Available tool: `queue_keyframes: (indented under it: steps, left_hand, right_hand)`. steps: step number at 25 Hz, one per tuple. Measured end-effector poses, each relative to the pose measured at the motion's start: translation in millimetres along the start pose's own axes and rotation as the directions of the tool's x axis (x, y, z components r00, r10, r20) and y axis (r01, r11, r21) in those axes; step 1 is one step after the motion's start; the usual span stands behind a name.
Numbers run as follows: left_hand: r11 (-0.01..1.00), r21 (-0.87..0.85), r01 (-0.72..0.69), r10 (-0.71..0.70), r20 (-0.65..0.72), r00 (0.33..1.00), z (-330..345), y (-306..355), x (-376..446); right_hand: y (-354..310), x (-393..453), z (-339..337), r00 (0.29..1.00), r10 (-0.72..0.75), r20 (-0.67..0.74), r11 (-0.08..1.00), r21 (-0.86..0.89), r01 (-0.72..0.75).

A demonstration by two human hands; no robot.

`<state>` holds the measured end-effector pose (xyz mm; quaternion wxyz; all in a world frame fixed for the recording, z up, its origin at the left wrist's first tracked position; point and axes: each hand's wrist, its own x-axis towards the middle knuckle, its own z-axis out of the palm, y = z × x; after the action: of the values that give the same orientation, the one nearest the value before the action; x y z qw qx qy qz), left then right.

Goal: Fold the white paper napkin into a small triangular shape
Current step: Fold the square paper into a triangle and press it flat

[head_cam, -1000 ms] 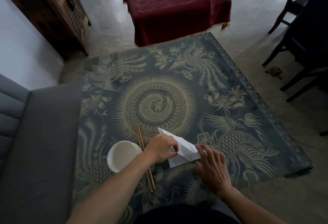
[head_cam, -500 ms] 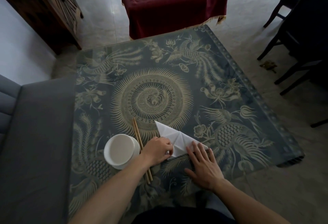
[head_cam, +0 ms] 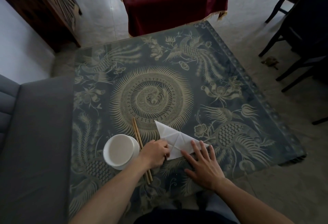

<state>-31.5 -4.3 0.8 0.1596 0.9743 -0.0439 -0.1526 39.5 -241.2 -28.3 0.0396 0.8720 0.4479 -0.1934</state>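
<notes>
- Napkin (head_cam: 170,137): it lies flat on the patterned table (head_cam: 221,74), near the edge closest to you, folded into a creased triangle whose far point reaches toward the round central motif. A second ago its near part was lifted off the table; now the whole sheet is pressed down.
- Left hand (head_cam: 156,153): your fingers are curled, knuckles up, and bear on the napkin's near-left corner. You cannot tell from this view whether the fingertips pinch the paper or only press it. A second ago this hand was holding the raised flap; it has since dropped to the surface.
- Right hand (head_cam: 204,167): your palm faces down, fingers (head_cam: 195,146) spread and straight, with their tips lying on the napkin's near-right edge. The hand is fully open and grips nothing; it only pins the paper. It has flattened out and slid a little farther onto the sheet since half a second ago.
- Bowl (head_cam: 121,150): white, upright, just left of your left wrist, apart from the napkin.
- Chopsticks (head_cam: 137,134): a pair lying together between bowl and napkin, running under your left forearm; their place relative to the bowl matches the earlier frames.
- Sofa (head_cam: 35,135): grey, along the table's left side.
</notes>
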Motion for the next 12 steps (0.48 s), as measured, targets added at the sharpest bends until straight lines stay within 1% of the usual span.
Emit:
queue_keyframes:
  steps: [2,4,5,9,12]
  left_hand:
    - [1.000,-0.016,0.015,-0.017,-0.083,0.996,-2,0,3]
    - [1.000,0.022,0.012,-0.008,-0.189,0.982,-1,3,13]
    - [0.999,0.051,0.011,0.000,-0.202,0.979,0,6,18]
    - [0.993,0.114,0.028,-0.019,-0.082,0.996,17,19,33]
    - [0.989,0.121,0.082,-0.082,-0.011,0.997,27,19,34]
  right_hand:
    - [-3,2,-6,0.999,-0.005,-0.045,1.000,0.004,0.005]
    - [-10,8,-10,0.998,0.015,-0.063,1.000,0.025,-0.014]
    - [-15,11,-11,0.997,0.024,-0.067,0.999,0.038,-0.022]
    - [-29,16,-19,0.993,0.041,-0.107,0.999,0.025,-0.038]
    - [-34,16,-17,0.988,0.057,-0.144,0.995,0.095,-0.043]
